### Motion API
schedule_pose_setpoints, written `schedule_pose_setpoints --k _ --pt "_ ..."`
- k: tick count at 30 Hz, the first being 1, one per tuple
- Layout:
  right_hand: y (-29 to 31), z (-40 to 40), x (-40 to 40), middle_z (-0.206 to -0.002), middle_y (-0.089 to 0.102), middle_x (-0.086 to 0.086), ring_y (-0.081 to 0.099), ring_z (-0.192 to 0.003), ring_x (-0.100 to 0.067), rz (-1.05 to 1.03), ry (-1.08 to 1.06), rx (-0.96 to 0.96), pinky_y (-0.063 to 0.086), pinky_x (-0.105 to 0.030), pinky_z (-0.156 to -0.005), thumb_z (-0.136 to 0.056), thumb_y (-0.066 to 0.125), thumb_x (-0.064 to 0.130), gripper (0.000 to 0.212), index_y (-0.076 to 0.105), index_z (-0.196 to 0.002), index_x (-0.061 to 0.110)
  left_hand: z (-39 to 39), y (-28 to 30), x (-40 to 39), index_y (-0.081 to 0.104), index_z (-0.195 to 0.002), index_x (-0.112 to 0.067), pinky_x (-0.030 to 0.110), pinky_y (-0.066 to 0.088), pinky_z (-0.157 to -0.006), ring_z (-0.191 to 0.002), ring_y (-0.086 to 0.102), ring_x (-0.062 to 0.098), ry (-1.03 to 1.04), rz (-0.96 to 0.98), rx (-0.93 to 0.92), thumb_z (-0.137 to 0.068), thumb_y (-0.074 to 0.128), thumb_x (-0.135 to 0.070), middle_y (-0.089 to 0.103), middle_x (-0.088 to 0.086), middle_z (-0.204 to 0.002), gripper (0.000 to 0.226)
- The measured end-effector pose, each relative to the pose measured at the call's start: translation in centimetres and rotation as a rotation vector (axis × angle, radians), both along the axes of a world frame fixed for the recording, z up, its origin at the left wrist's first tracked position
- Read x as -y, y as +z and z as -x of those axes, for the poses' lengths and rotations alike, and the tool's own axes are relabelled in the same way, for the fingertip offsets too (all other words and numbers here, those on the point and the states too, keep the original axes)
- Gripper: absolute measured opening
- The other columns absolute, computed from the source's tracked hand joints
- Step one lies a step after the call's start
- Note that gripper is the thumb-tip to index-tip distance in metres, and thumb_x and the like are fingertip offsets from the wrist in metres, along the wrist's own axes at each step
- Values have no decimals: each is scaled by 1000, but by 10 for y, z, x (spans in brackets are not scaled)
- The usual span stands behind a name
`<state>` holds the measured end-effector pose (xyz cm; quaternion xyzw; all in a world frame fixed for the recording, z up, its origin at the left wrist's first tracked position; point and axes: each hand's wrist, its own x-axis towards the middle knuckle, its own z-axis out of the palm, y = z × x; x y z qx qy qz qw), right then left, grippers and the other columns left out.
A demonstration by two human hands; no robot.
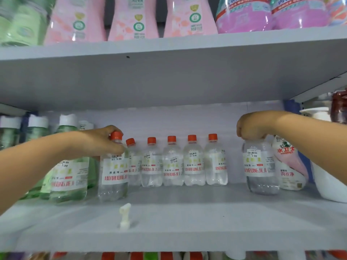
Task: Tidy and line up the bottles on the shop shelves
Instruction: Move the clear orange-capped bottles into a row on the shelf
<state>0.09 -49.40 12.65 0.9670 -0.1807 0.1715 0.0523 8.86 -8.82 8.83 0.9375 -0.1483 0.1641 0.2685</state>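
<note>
The left hand [101, 140] grips the neck of a clear red-capped bottle [114, 169]. The right hand [252, 125] clasps the top of another clear bottle [261, 167]. Between the hands, five matching bottles [172, 162] stand in a row on the grey shelf [187, 218].

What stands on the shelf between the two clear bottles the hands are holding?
Head view: five red-capped clear bottles in a row at the back, between the left hand's bottle and the right hand's bottle, with a bare gap before the latter.
</note>
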Motion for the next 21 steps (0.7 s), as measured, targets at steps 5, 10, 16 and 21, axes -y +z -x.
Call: schedule_pose_setpoints --k 5,10,16,21 --pt "-3 -21 5 -121 73 -12 71 -108 -28 -58 50 73 55 -36 -93 -99 58 20 30 72 -123 7 -12 -14 5 50 -124 -48 34 62 -70 -92 72 19 -44 108 58 -80 79 -42 72 -3 -105 52" --pt "-16 -45 9 -131 65 -8 63 -119 -26 -80 151 142 51 -35 -101 -102 54 19 28 68 -123 8 -30 -20 24 50 -112 -55 25 60 -62 -80 78 10 -233 177 -15 -65 83 -48 78 -14 -93 58" --pt "-24 -68 16 -126 61 -7 60 -105 -22 -192 156 240 50 -31 -86 -100 60 41 40 59 -124 10 -54 -15 47 48 -97 -68 32 61 -78 -86 77 9 -302 165 -75 -52 84 -57 75 -18 -94 59" --pt "-25 -69 21 -110 70 -20 74 -91 -37 -393 49 167 63 -47 -82 -97 65 44 48 58 -114 -1 -50 -18 63 45 -102 -67 25 59 -73 -86 75 5 -347 113 -77 -60 76 -65 74 -19 -92 52"
